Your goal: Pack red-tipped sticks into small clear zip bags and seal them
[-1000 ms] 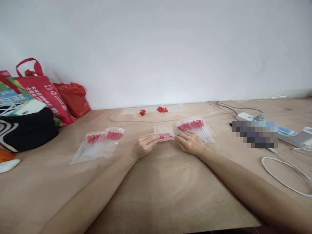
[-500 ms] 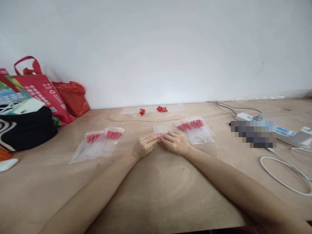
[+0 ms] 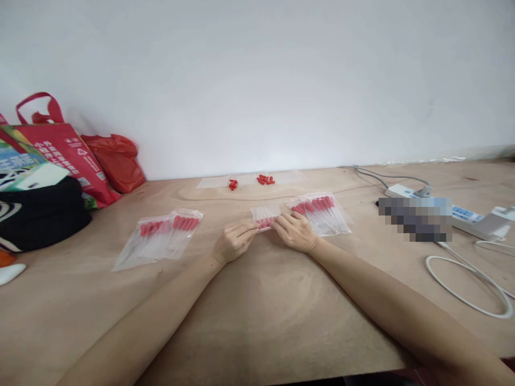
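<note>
My left hand (image 3: 236, 240) pinches the near left edge of a clear zip-lock bag (image 3: 264, 213), fingers closed. My right hand (image 3: 296, 234) is closed on the bag's right edge. Inside the bag lie thin clear droppers with red bulbs (image 3: 264, 222), the bulbs toward me between my hands. To the left rest two overlapping bags of red-bulbed droppers (image 3: 185, 224). Just right of my right hand are more bags of droppers (image 3: 333, 217), partly overlapping.
Loose red bulbs (image 3: 265, 180) sit on a clear sheet by the wall. At left stand a red shopping bag (image 3: 72, 145), a red plastic bag (image 3: 116, 161) and a black pouch (image 3: 44, 214). A power strip (image 3: 462, 214), a blurred-out object (image 3: 416, 220) and a white cable (image 3: 432, 279) lie right.
My hands have moved slightly apart along the bag's near edge, so more of the red bulbs show between them. The whole view has shifted a little.
</note>
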{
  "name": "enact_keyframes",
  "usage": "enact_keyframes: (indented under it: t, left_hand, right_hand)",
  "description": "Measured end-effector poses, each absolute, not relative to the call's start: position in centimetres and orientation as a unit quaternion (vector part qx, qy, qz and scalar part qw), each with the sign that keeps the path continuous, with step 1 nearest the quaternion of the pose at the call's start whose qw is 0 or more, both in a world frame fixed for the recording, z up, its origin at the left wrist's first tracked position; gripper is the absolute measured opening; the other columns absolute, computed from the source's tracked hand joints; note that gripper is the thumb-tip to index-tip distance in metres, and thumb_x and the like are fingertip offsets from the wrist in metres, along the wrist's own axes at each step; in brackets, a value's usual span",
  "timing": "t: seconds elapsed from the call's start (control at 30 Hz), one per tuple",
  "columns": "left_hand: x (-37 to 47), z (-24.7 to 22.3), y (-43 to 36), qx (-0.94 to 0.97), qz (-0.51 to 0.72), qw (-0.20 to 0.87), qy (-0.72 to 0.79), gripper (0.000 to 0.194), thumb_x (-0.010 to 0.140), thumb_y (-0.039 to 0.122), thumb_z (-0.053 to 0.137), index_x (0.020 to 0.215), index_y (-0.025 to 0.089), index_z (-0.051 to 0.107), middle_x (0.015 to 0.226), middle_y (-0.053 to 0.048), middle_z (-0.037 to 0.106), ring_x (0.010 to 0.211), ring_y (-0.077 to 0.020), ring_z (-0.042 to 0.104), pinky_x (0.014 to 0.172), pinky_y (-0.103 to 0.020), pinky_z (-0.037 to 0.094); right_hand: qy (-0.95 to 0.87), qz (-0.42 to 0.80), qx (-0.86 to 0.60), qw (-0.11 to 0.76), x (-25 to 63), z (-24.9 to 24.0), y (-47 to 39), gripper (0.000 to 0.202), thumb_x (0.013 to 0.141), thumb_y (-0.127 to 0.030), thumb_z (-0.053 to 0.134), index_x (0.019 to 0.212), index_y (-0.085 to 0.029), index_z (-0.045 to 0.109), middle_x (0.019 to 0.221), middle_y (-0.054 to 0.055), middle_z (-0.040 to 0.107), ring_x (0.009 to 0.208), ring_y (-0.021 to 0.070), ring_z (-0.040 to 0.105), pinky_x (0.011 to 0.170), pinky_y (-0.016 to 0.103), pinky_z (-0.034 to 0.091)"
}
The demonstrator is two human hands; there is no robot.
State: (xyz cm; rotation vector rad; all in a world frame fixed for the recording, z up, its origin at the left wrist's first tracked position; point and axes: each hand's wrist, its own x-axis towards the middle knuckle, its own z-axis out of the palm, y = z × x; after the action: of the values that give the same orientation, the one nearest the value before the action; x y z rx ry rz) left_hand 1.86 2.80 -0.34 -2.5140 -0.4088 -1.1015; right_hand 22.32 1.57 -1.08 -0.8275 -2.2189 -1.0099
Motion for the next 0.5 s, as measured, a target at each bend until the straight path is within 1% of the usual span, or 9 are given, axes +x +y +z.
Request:
enact_keyframes:
  t: [0.13, 0.27, 0.4, 0.5]
  left_hand:
    - [1.7, -0.1, 2.6, -0.886, -0.398, 0.187, -0.150, 0.014, 0.079, 0.008, 0.048, 0.084, 0.015, 0.059, 0.083, -0.004, 0.066, 0.081, -0.0136, 0.062, 0.076, -0.028, 0.054]
    - [1.5, 0.1, 2.3, -0.884, -0.395, 0.196, -0.154, 0.014, 0.079, 0.007, 0.048, 0.084, 0.015, 0.059, 0.082, -0.004, 0.066, 0.081, -0.0137, 0.062, 0.075, -0.026, 0.053]
    - [1.1, 0.0, 2.5, -0.884, -0.387, 0.203, -0.166, 0.013, 0.079, 0.008, 0.048, 0.083, 0.014, 0.059, 0.081, -0.003, 0.066, 0.080, -0.0133, 0.063, 0.074, -0.025, 0.053]
    - [0.2, -0.3, 3.0, -0.878, -0.380, 0.212, -0.198, 0.015, 0.081, 0.011, 0.047, 0.084, 0.016, 0.060, 0.082, -0.003, 0.067, 0.081, -0.0130, 0.063, 0.074, -0.024, 0.053]
  right_hand:
    - [-0.818, -0.388, -0.315, 0.286, 23.6, -1.1, 1.8, 0.020, 0.085, -0.016, 0.038, 0.075, -0.016, 0.056, 0.068, 0.001, 0.055, 0.063, 0.0109, 0.043, 0.058, 0.029, 0.023]
    - [-0.807, -0.393, -0.322, 0.302, 24.0, -1.4, 2.0, 0.023, 0.085, -0.018, 0.039, 0.067, -0.017, 0.054, 0.060, 0.000, 0.052, 0.059, 0.0097, 0.042, 0.058, 0.028, 0.022]
    - [-0.800, -0.387, -0.332, 0.315, 24.1, -1.7, 2.6, 0.033, 0.086, -0.031, 0.040, 0.058, -0.016, 0.051, 0.055, 0.000, 0.050, 0.055, 0.0090, 0.041, 0.056, 0.027, 0.021]
    - [-0.801, -0.356, -0.363, 0.315, 24.7, -1.8, 3.0, 0.040, 0.083, -0.041, 0.043, 0.053, -0.016, 0.049, 0.052, 0.001, 0.050, 0.052, 0.0086, 0.041, 0.055, 0.027, 0.022]
